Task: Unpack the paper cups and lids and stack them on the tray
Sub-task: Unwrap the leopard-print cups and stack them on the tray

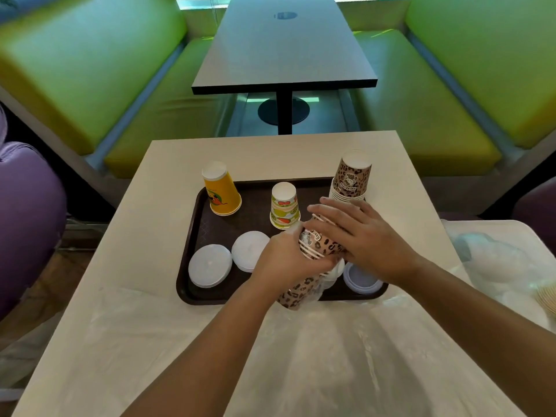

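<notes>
Clear crinkled plastic wrapping (301, 350) lies nearest, spread across the pale surface (135, 236) up to the dark brown plastic tray (192, 242). Over the tray's near edge both hands work a nested sleeve of leopard-print paper cups (316, 245), tilted on its side. The left hand (282, 260) curls round the lower cups, which are still partly in wrapping; the right hand (355, 233) grips the upper group from above. Judged step: separating or drawing cups free of the pack. The next move calls for clearing the wrap and setting the group inverted on the tray.

Already on the tray stand inverted stacks: leopard-print cups (352, 179) at the far right corner, fruit-print cups (284, 206) centrally, yellow cups (221, 191) far left. White round lids (210, 265) and (249, 251) lie near left; a bluish lid stack (361, 279) lies near right.

Writing on the held cups is partly visible, not reliably legible.
</notes>
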Available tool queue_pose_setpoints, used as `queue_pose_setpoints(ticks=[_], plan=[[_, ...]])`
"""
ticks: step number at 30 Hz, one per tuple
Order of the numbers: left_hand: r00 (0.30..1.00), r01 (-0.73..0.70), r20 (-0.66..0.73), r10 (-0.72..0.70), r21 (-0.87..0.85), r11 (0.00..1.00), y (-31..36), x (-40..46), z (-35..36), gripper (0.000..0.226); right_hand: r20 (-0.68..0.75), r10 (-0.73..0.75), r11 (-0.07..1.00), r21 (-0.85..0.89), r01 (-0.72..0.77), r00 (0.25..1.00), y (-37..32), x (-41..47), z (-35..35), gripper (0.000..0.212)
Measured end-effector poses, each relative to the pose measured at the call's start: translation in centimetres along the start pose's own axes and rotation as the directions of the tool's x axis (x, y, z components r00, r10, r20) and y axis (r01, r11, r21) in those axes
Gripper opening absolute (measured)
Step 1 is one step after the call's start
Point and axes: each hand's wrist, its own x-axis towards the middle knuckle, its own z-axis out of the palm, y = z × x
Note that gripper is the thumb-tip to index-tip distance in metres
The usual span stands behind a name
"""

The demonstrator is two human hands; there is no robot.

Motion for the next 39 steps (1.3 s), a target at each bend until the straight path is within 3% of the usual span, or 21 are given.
queue_pose_setpoints(ticks=[2, 4, 8, 12, 14, 16, 20, 25, 30, 33, 34, 35, 37, 39], plan=[[1.000, 0.018, -0.010, -0.018, 0.006, 1.000, 0.0, 0.2, 0.1, 0.055, -0.070, 0.043, 0.999, -0.006, -0.043, 0.997, 1.1, 0.4, 0.0, 0.072], [0.999, 0.047, -0.019, -0.047, 0.012, 0.999, -0.1, 0.3, -0.1, 0.060, -0.142, 0.191, 0.981, 0.056, -0.185, 0.971, 2.7, 1.0, -0.5, 0.078], [0.994, 0.112, -0.009, -0.111, 0.036, 0.993, -0.3, 0.5, -0.2, 0.067, -0.248, 0.539, 0.831, 0.317, -0.458, 0.805, 5.4, 2.8, -1.4, 0.078], [0.992, 0.125, -0.002, -0.125, 0.028, 0.992, -0.4, 0.7, 0.2, 0.068, -0.117, 0.829, 0.482, 0.643, -0.595, 0.546, 7.2, 4.3, 0.0, 0.080], [0.991, 0.131, -0.002, -0.131, 0.031, 0.991, -0.6, 0.8, 0.2, 0.069, -0.043, 0.880, 0.374, 0.676, -0.635, 0.473, 7.9, 4.6, 1.2, 0.080], [0.991, 0.137, 0.001, -0.137, 0.034, 0.990, -0.8, 1.0, 0.1, 0.070, -0.002, 0.900, 0.335, 0.644, -0.688, 0.436, 8.2, 4.6, 2.5, 0.075], [0.987, 0.158, 0.005, -0.159, 0.021, 0.987, -1.1, 1.3, -0.1, 0.072, 0.083, 0.904, 0.291, 0.598, -0.747, 0.419, 8.1, 3.8, 4.8, 0.069], [0.982, 0.191, 0.013, -0.191, 0.023, 0.981, -1.5, 1.5, -0.1, 0.076, 0.053, 0.912, 0.306, 0.574, -0.759, 0.407, 7.6, 3.7, 6.0, 0.069], [0.978, 0.208, 0.014, -0.208, 0.015, 0.978, -1.6, 1.6, 0.1, 0.077, 0.003, 0.932, 0.307, 0.526, -0.793, 0.362, 6.5, 3.7, 5.3, 0.087], [0.978, 0.209, -0.002, -0.209, 0.009, 0.978, -1.9, 1.5, 0.0, 0.077, -0.206, 0.881, 0.453, 0.625, -0.636, 0.425, 3.3, 3.2, 3.3, 0.082], [0.977, 0.211, -0.006, -0.211, 0.005, 0.977, -2.0, 1.5, -0.1, 0.076, -0.203, 0.858, 0.460, 0.711, -0.532, 0.471, 1.7, 2.8, 2.9, 0.078], [0.978, 0.209, -0.014, -0.209, -0.001, 0.978, -2.1, 1.4, -0.2, 0.076, -0.141, 0.838, 0.406, 0.806, -0.431, 0.527, 0.1, 2.4, 2.9, 0.075], [0.980, 0.195, -0.022, -0.196, -0.025, 0.980, -2.1, 1.1, -0.3, 0.078, 0.094, 0.757, 0.173, 0.925, -0.337, 0.647, -2.7, 1.3, 3.0, 0.075], [0.984, 0.175, -0.033, -0.178, -0.068, 0.982, -2.0, 0.9, -0.5, 0.081, 0.331, 0.620, 0.005, 0.905, -0.426, 0.711, -4.7, 0.4, 3.1, 0.083]])
